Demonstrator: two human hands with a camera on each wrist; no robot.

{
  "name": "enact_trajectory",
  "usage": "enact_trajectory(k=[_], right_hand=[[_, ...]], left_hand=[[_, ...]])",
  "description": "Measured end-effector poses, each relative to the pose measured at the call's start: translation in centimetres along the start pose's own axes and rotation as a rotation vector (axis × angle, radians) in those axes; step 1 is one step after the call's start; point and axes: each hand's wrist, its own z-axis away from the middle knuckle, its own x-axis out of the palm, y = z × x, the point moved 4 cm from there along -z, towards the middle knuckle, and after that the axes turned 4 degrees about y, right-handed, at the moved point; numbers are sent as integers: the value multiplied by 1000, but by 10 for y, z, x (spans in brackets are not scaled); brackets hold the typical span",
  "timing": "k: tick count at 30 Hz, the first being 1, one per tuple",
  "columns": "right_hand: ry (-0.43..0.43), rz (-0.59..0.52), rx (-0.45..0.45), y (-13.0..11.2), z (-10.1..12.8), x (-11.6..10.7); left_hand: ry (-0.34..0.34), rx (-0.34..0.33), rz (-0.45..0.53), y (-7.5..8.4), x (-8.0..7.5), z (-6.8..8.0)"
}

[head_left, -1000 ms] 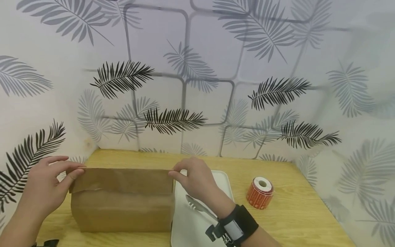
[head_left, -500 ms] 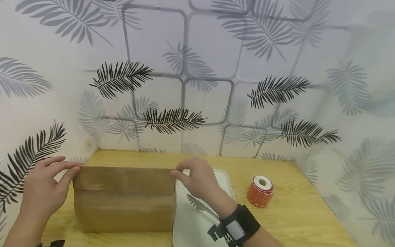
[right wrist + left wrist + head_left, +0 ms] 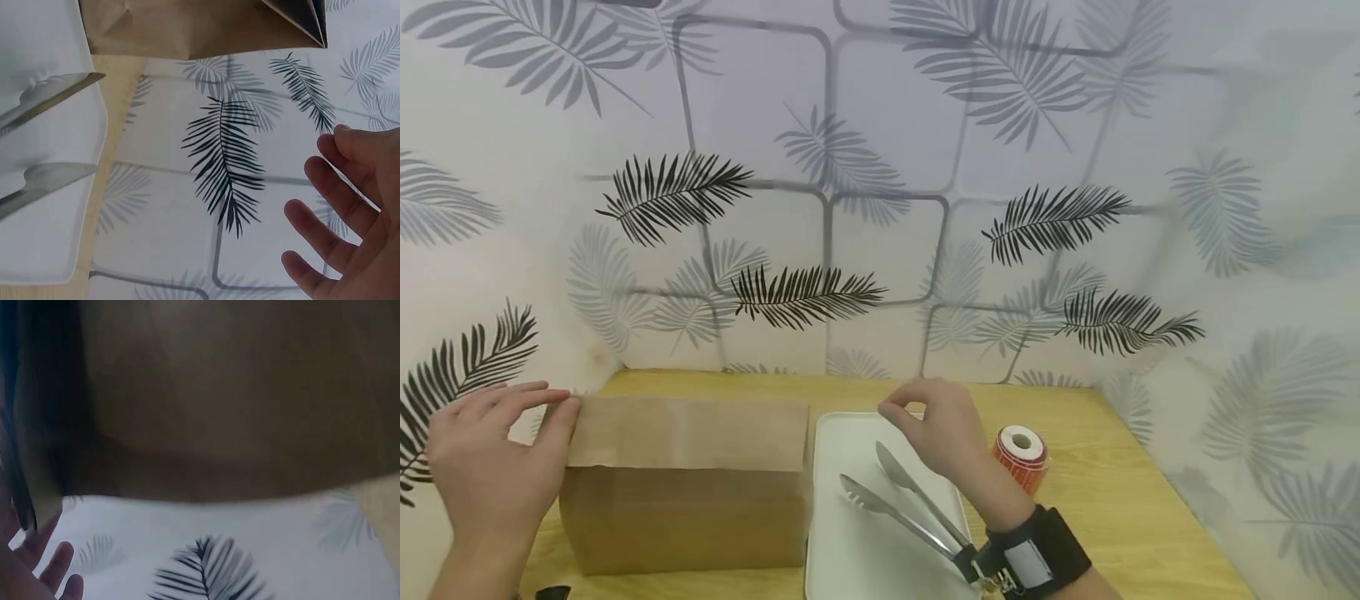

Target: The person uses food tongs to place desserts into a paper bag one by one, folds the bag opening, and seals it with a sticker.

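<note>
A brown paper bag lies on the table at left, its top folded over in a flap along the front. My left hand pinches the flap's upper left corner between thumb and fingers; the bag fills most of the left wrist view. My right hand is off the bag, above the white tray, with thumb and index tips together and nothing between them. In the right wrist view that hand's other fingers are loosely bent. Metal tongs lie spread on the tray below the right wrist.
A roll of red labels stands on the wooden table right of the tray, partly behind the right forearm. Behind the table rises a leaf-patterned wall covering. The tray's left edge lies close beside the bag.
My right hand has let go of the bag's upper right corner and moved right over the tray. The flap has tipped forward and down. More of the tongs shows.
</note>
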Motion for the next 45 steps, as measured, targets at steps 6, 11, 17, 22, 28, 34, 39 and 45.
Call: enact_trajectory(k=[6,11,17,22,28,34,39,45], right_hand=[[12,44,100,39,15,-32],[37,140,201,86,39,-70],[24,258,312,142,71,-104],[-15,275,374,166,87,-115],[-22,284,436,176,99,-121],[33,296,427,187,102,-119],[29,288,448,196,104,-114],[37,262,466,198,107,-101]], left_hand=[[-17,147,116,47,22,14],[-183,258,176,106,45,33],[-327,360,276,167,73,54],[-289,386,339,196,91,59],[-314,459,363,234,114,77],[-489,547,399,290,145,105],[-700,684,300,333,188,143],[-986,713,122,354,242,185]])
